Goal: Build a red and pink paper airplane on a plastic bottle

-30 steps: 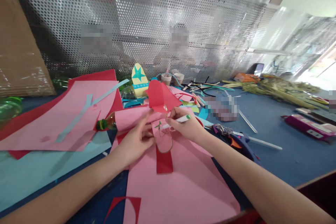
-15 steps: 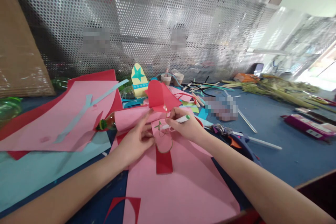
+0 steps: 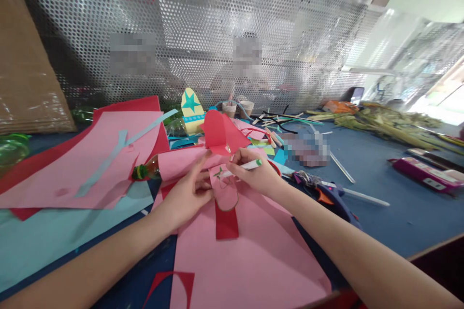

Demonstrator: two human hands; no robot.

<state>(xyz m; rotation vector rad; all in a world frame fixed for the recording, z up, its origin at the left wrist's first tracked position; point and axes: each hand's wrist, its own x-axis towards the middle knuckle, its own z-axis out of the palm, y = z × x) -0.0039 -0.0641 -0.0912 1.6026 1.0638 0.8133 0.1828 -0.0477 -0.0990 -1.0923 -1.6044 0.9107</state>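
My right hand (image 3: 255, 169) is closed around a white marker (image 3: 251, 164) with a green end. Its tip touches a small rounded pink paper cutout (image 3: 226, 198), which bears a dark outline and green marks. Beside the cutout's left edge rests my left hand (image 3: 190, 195), thumb stretched away from the bent fingers, fingertips against the paper. A red paper strip (image 3: 227, 224) shows below the cutout, on a large pink sheet (image 3: 253, 260). Just beyond both hands lies a plastic bottle (image 3: 154, 166) wrapped in pink paper (image 3: 181, 160), with red paper fins (image 3: 216, 130) above it.
Pink and red sheets (image 3: 108, 154) lie at left over a light blue sheet (image 3: 90, 224). A glue gun (image 3: 335, 198) is near my right forearm. A yellow paper-covered bottle (image 3: 192, 111), paper cups (image 3: 246, 107) and a purple packet (image 3: 422, 174) stand or lie farther off.
The marker's tip has shifted very slightly over the green marks, and one mark looks fuller. My left hand and the papers stay in place.
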